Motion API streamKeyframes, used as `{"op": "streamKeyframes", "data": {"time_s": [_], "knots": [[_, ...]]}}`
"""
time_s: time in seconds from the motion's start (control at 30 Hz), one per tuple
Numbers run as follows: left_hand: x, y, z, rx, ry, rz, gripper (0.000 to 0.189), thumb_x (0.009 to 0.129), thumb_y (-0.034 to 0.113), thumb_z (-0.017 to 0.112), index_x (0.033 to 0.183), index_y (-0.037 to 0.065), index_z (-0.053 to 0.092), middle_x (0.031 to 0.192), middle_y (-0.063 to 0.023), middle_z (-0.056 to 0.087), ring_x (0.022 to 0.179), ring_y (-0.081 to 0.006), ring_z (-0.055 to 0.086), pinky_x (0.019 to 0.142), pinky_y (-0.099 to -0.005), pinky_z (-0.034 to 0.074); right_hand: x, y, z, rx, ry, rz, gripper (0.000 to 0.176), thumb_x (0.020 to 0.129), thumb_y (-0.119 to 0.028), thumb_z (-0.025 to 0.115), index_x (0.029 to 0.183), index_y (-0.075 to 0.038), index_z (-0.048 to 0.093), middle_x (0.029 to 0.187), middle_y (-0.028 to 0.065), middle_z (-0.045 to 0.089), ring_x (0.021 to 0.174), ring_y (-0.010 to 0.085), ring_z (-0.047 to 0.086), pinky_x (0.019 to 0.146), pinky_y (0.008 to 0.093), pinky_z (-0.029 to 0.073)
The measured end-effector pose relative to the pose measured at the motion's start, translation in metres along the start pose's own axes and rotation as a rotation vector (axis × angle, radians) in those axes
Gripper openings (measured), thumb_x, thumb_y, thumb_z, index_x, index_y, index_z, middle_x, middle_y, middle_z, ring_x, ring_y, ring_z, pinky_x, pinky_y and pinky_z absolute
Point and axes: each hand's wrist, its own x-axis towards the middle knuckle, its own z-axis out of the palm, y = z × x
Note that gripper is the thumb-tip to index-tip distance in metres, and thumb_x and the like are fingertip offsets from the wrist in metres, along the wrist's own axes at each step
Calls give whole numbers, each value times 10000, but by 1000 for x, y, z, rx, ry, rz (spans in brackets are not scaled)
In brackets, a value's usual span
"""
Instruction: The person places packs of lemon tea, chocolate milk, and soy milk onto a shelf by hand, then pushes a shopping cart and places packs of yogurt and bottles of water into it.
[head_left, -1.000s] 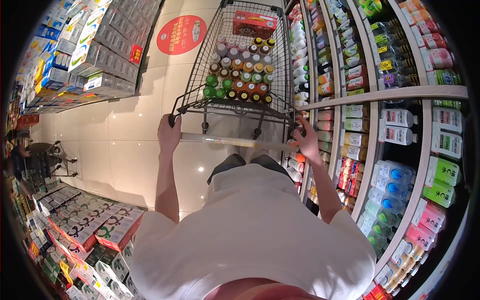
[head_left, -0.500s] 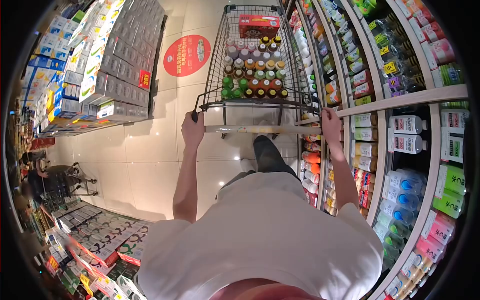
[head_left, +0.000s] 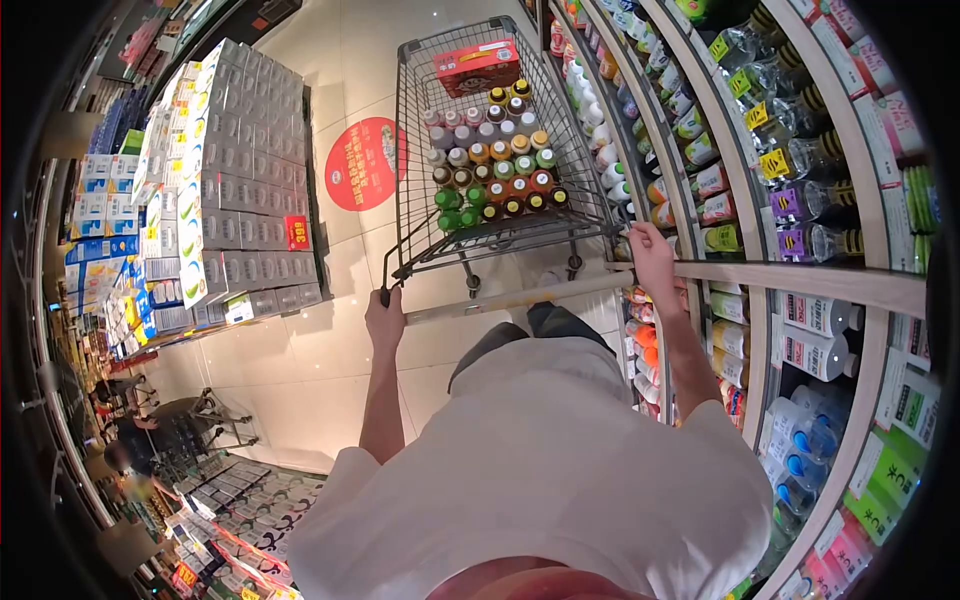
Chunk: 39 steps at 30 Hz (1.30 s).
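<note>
A wire shopping cart stands in front of me, slanted with its far end toward the left. My left hand is closed around the left end of its frame by the handlebar. At the right end my right hand has its fingers curled on the cart frame, close to the shelves. Inside the cart are several rows of small bottles with yellow, white, orange, green and dark caps. A red carton with a handle lies at the cart's far end.
Drink shelves run close along the cart's right side. On the left stands a tall stack of cartons. A round red floor sticker lies between stack and cart. At lower left, a person is near another cart.
The cart has swung from nearly straight to slanted, its far end toward the left. My left hand sits lower in view, and the floor sticker has come nearer. Both hands keep their hold.
</note>
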Motion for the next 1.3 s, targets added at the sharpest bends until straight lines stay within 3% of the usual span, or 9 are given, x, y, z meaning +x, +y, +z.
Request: {"op": "streamKeyframes", "data": {"time_s": [0.5,0.63,0.77,0.87,0.93,1.03,1.27,1.3], "knots": [[50,51,16,143,-88,3,370,977,344,691,862,5,597,678,-89,606,521,-197,604,508,-370,489,64,-37,3,-60,10,4,235,988,-144,717,1161,16,705,917,108,779,787,134,713,738,295,558],[70,54,23,-38,-96,-96,300,982,290,671,897,5,626,731,-61,627,540,-144,553,477,-327,458,84,-33,13,-69,-18,21,239,988,-136,721,1166,20,701,892,103,767,785,135,708,736,293,556],[96,66,24,-105,-108,-106,286,988,276,664,937,-4,634,747,-56,638,560,-119,542,468,-315,440,105,-32,24,-29,-119,92,265,993,-142,723,1208,9,685,964,83,762,869,98,688,782,300,545],[119,78,20,-150,-134,-118,270,1007,264,651,963,-2,631,778,-52,650,567,-105,529,457,-298,420,122,-54,34,-87,-170,87,235,978,-145,726,1160,2,697,893,76,722,769,101,639,724,298,526],[138,85,18,-167,-158,-162,264,1018,261,647,970,2,628,803,-53,656,572,-101,526,451,-293,413,134,-64,44,-101,-126,-52,285,952,-167,738,1183,-4,703,899,92,722,758,154,666,725,296,531],[164,96,20,-199,-173,-157,254,1022,263,648,977,14,623,816,-55,657,576,-98,525,447,-287,406,155,-80,53,-323,-121,54,340,951,-263,758,1180,-16,710,963,124,742,837,216,703,798,360,561],[224,126,20,-279,-247,-128,239,1020,253,651,964,25,605,840,-70,674,659,-110,564,511,-282,434,205,-124,84,-525,-81,137,391,950,-314,760,1206,-24,702,982,155,774,914,239,748,830,364,577],[236,125,23,-277,-251,-118,240,1020,251,652,962,23,604,843,-71,677,670,-113,570,521,-283,440,212,-127,89,-542,-65,163,397,950,-330,754,1208,-32,703,996,166,773,934,275,744,839,383,575]]}}
